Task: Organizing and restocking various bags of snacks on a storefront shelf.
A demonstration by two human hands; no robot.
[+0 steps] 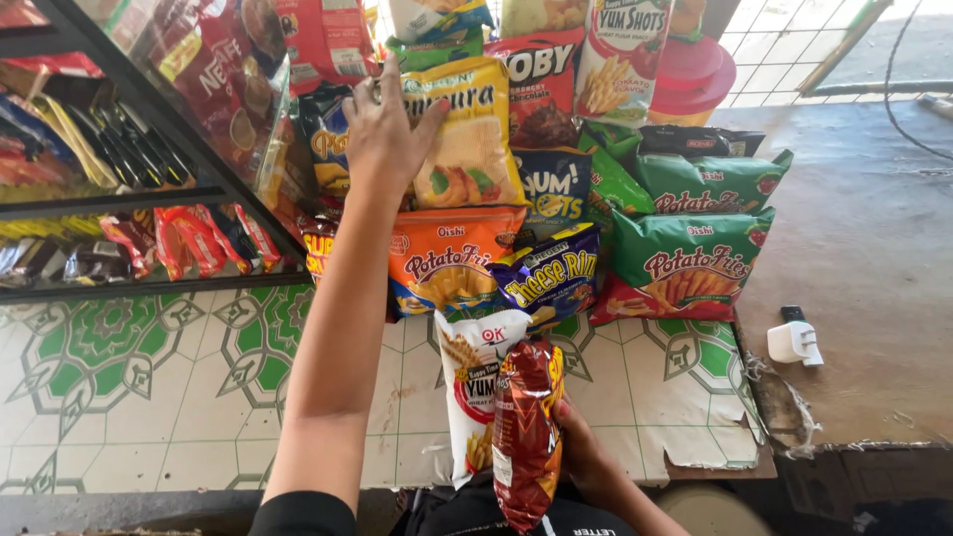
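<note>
On the far left, a glass case [149,149] holds rows of small packets on dark shelves. Next to it, a big pile of snack bags sits on a green and white tiled counter [149,377]. The left hand [385,134] reaches up into the pile. Its fingers are spread wide and lie flat on a yellow snack bag [472,139], so this hand is not gripping anything. Below the yellow bag is an orange bag of fries [447,263], and just beside that lies a purple bag of cheese rings [551,273]. Nearer to the person, the right hand [581,442] is closed around two bags held standing up. One is a shiny dark red bag [526,427] in front, and the other is a white bag [475,377] touching it on the left. Both are low in the middle, close to the person's body. Further right, two green bags of fries [690,263] are stacked in the pile. On the brown counter [864,248] at the far right rests a small white plug [794,342].
</note>
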